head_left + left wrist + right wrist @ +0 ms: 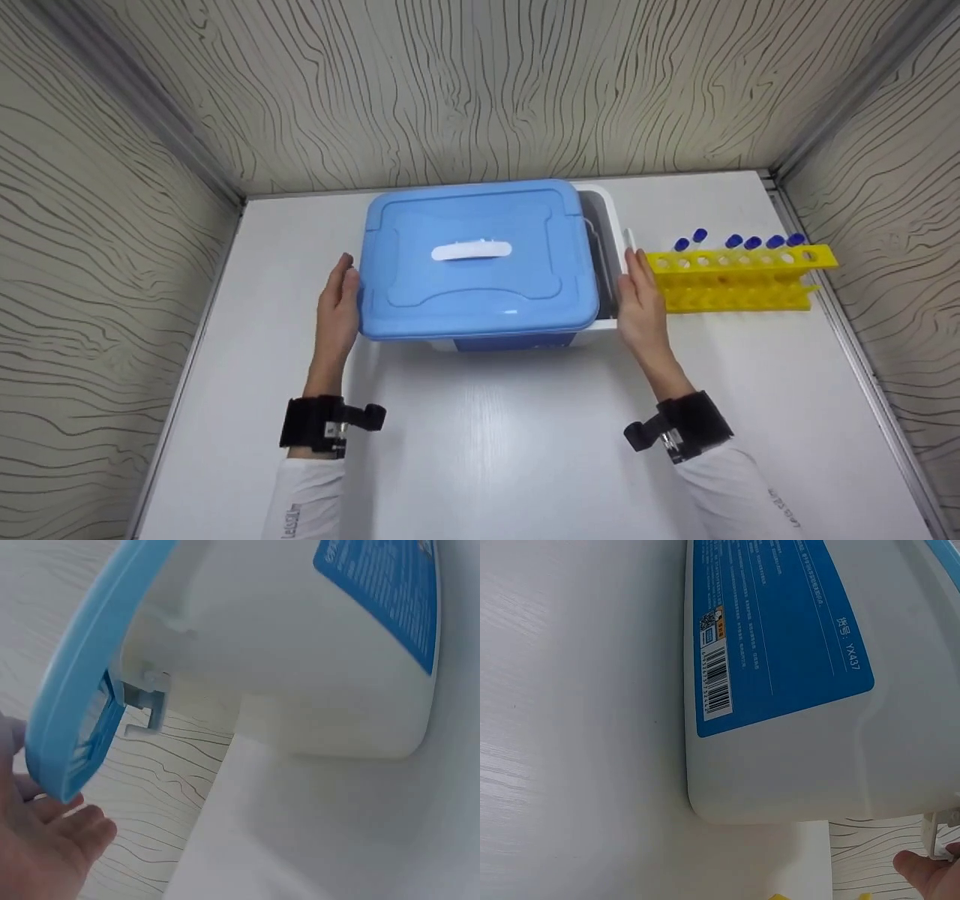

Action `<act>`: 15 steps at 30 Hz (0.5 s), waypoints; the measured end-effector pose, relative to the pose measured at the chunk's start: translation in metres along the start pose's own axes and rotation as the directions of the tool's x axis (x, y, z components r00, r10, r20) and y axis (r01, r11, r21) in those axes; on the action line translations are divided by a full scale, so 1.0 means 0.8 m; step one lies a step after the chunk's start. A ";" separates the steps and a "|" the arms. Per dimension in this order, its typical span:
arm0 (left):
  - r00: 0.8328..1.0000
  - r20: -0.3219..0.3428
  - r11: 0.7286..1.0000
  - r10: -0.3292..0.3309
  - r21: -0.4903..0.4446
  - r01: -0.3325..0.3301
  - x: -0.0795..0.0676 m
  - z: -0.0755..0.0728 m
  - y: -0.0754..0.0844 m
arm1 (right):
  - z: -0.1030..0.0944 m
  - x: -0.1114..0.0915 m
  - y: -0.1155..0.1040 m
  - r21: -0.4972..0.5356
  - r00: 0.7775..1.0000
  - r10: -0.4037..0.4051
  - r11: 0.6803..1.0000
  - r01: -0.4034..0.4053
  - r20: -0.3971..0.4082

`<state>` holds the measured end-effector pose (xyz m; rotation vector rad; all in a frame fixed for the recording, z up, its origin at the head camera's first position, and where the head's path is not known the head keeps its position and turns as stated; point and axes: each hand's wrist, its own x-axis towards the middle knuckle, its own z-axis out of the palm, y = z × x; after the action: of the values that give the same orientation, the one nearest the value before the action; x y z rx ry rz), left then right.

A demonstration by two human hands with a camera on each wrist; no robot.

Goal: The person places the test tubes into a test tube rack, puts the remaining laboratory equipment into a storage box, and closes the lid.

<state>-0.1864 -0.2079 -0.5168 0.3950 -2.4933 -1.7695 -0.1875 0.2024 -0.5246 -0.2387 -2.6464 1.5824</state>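
A blue lid (472, 289) with a white handle (472, 250) lies shifted to the left on a white storage box (600, 325), leaving the box's right end uncovered. My left hand (337, 311) is at the lid's left edge, its fingers fairly straight; in the left wrist view the fingers (79, 829) are beside the lid's rim (90, 667). My right hand (643, 307) is against the box's right side, fingers extended. By its thumb in the right wrist view is a white latch (931, 836); most of this hand is out of that frame.
A yellow test tube rack (739, 259) stands right of the box, close to my right hand. Several blue-capped tubes (734, 241) show behind its top edge. The box backs onto a wood-patterned wall (450, 90). A blue label (780, 637) is on the box's front.
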 end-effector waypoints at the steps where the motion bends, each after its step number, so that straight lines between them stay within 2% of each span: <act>1: 1.000 0.012 1.000 -0.012 -0.024 0.012 -0.003 0.001 -0.004 | 0.000 0.000 0.000 -0.001 1.000 -0.005 1.000 0.005 -0.002; 5: 0.998 0.052 0.994 -0.039 -0.098 0.044 -0.009 0.006 -0.013 | 0.001 0.000 0.000 0.012 1.000 -0.020 1.000 0.020 -0.006; 8: 0.998 0.050 0.991 -0.040 -0.123 0.046 -0.010 0.011 -0.014 | 0.001 0.000 0.001 0.025 1.000 -0.024 0.999 0.025 -0.009; 15: 0.999 0.047 0.993 -0.006 -0.121 0.012 -0.008 0.024 -0.011 | 0.001 0.002 0.002 0.045 1.000 -0.005 0.999 0.006 -0.013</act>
<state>-0.1822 -0.1913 -0.5312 0.3615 -2.4014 -1.9429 -0.1888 0.2029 -0.5267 -0.2385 -2.5963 1.6305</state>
